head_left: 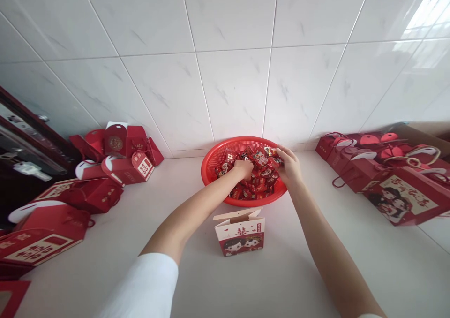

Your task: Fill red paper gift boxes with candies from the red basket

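A red plastic mesh basket (210, 161) full of red wrapped candies (259, 185) stands near the wall. My left hand (244, 169) is closed among the candies with its fingertips pointing down; what it pinches, if anything, is hidden. At the basket's right rim, my right hand (289, 166) reaches in with thumb and fingers apart, touching the candies on that side. Just in front of the basket, a small cream and red carton (240, 233) with two cartoon figures stands upright on the white counter (281, 261). Its top flaps are raised, and its inside is mostly out of sight.
Red gift boxes (47, 240) are piled along the left. More red boxes with cord handles (404, 196) stand at the right, before a brown cardboard box (420, 137). A dark door edge with keys (32, 170) is at far left. A tiled wall (232, 88) rises behind.
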`<act>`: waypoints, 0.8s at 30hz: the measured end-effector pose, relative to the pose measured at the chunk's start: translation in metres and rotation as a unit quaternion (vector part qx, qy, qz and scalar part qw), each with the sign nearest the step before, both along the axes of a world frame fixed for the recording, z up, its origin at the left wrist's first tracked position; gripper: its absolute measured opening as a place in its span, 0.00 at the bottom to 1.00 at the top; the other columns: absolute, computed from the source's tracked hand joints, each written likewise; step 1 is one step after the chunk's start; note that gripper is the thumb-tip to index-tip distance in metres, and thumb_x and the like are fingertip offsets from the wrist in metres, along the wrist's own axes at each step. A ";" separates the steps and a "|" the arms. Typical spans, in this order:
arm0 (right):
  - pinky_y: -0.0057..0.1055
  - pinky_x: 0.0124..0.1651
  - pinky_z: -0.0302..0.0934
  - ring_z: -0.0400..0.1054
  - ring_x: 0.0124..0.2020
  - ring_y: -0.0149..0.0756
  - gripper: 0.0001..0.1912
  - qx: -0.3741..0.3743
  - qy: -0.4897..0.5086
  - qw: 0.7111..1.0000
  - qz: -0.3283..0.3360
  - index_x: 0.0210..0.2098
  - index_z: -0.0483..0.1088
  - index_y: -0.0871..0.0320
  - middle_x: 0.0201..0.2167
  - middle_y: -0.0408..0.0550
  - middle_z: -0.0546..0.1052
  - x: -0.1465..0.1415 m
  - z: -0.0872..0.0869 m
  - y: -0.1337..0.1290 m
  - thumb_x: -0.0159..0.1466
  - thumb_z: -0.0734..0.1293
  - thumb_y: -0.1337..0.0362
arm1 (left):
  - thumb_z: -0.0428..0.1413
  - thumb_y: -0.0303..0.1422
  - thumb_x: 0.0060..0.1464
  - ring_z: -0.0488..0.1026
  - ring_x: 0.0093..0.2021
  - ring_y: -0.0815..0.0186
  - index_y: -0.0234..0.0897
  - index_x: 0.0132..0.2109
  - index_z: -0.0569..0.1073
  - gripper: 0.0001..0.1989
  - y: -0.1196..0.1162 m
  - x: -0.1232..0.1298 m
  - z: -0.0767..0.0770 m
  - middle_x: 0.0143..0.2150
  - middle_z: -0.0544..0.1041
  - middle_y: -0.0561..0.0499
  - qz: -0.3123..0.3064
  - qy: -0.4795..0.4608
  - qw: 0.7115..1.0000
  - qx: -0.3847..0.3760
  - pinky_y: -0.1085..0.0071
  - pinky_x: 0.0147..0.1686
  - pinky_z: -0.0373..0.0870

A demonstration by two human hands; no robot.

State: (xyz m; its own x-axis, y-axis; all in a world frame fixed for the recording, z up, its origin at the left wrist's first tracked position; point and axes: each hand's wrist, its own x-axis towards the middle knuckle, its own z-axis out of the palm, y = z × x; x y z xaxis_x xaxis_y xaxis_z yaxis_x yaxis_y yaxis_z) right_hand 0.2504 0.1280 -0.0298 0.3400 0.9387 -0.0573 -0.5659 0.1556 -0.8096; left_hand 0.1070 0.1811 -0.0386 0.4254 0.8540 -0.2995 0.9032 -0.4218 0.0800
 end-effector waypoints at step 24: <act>0.30 0.31 0.69 0.74 0.37 0.40 0.12 0.020 -0.031 0.999 0.017 0.26 0.76 0.56 0.28 0.43 0.78 0.000 0.002 -0.001 0.43 0.77 0.61 | 0.60 0.34 0.54 0.76 0.33 0.59 0.38 0.27 0.75 0.09 -0.001 -0.024 0.024 0.27 0.77 0.48 0.027 -0.151 0.988 0.026 0.69 0.34 0.68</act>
State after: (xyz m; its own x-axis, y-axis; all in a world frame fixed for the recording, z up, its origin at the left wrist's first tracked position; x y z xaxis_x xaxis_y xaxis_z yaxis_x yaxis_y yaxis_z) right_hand 0.2500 0.1269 -0.0282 0.3092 0.9510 0.0008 -0.5207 0.1700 -0.8367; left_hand 0.0834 0.1802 -0.0149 0.4412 0.8894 -0.1199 0.8628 -0.3837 0.3293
